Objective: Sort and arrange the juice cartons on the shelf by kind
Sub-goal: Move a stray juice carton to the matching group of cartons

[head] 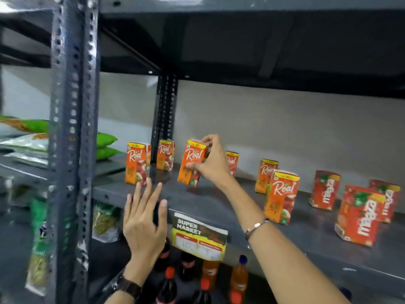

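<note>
On the grey metal shelf stand several orange Real juice cartons and three red Maaza cartons. My right hand grips one Real carton, tilted and just above the shelf surface. To its left stand two Real cartons, one near the front and one further back. Another Real carton shows partly behind my right hand, and two more stand to the right. The Maaza cartons cluster at the far right. My left hand is open with fingers spread, in front of the shelf edge.
A perforated steel upright stands at the left, with green snack bags beyond it. A supermarket price tag hangs from the shelf edge. Dark and orange drink bottles stand on the level below. An upper shelf runs overhead.
</note>
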Demonstrator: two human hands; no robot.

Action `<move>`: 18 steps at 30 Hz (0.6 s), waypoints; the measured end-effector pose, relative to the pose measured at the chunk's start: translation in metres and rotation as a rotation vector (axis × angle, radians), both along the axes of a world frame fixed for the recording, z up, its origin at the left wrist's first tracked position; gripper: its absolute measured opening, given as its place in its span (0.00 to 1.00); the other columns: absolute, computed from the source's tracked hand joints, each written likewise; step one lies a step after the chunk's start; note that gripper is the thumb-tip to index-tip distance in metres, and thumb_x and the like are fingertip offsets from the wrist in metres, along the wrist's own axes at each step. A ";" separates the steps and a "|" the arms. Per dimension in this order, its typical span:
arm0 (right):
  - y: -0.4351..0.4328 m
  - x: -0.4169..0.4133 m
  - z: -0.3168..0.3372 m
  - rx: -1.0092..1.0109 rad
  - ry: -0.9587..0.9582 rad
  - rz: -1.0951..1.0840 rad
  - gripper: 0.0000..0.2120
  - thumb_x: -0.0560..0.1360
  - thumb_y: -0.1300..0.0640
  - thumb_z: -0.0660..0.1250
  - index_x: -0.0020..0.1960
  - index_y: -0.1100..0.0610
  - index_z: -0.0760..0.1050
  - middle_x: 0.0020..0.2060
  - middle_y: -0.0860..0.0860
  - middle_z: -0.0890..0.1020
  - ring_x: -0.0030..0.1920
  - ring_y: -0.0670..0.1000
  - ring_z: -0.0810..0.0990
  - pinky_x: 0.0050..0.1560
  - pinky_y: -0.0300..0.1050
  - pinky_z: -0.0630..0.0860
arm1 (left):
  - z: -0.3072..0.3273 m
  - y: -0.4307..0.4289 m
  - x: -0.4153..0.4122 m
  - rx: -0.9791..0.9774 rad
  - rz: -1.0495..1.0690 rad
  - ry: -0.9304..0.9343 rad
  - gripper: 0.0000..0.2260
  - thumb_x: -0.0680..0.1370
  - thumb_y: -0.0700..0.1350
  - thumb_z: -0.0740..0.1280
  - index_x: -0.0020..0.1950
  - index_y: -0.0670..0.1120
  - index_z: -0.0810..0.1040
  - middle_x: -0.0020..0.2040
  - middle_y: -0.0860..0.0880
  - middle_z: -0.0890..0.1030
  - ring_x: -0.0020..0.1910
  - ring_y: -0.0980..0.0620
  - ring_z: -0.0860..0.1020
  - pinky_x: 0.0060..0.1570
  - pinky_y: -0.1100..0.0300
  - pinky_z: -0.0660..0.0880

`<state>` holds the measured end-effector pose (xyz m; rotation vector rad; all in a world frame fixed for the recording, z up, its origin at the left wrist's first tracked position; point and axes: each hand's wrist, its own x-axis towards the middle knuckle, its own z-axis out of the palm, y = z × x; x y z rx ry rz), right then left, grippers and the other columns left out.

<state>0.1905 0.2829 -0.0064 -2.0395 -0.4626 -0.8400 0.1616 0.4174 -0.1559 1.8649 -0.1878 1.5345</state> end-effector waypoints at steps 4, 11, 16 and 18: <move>0.003 0.020 -0.012 -0.141 0.068 -0.046 0.33 0.58 0.57 0.80 0.51 0.49 0.60 0.55 0.51 0.72 0.49 0.50 0.74 0.46 0.47 0.73 | -0.005 0.000 0.010 -0.003 0.020 -0.041 0.19 0.80 0.52 0.54 0.67 0.47 0.70 0.69 0.47 0.70 0.71 0.50 0.65 0.71 0.48 0.61; 0.001 0.021 -0.016 -0.191 0.164 -0.021 0.41 0.61 0.55 0.78 0.65 0.51 0.56 0.66 0.55 0.68 0.61 0.56 0.75 0.60 0.55 0.75 | -0.005 -0.001 0.012 -0.004 -0.001 -0.041 0.20 0.80 0.52 0.53 0.68 0.45 0.70 0.69 0.46 0.71 0.72 0.49 0.64 0.72 0.47 0.59; -0.012 -0.004 -0.012 -0.183 0.069 -0.039 0.45 0.64 0.51 0.76 0.72 0.53 0.52 0.71 0.55 0.64 0.67 0.56 0.69 0.65 0.57 0.69 | 0.007 -0.008 -0.006 -0.176 -0.128 -0.062 0.22 0.79 0.51 0.54 0.70 0.42 0.66 0.71 0.45 0.68 0.72 0.49 0.64 0.73 0.48 0.57; -0.026 -0.029 -0.001 -0.127 -0.010 0.024 0.42 0.65 0.51 0.76 0.71 0.51 0.55 0.68 0.52 0.67 0.64 0.51 0.71 0.64 0.54 0.71 | 0.017 -0.025 -0.022 -0.259 -0.227 -0.126 0.23 0.79 0.50 0.55 0.72 0.43 0.63 0.71 0.44 0.68 0.72 0.48 0.64 0.72 0.46 0.57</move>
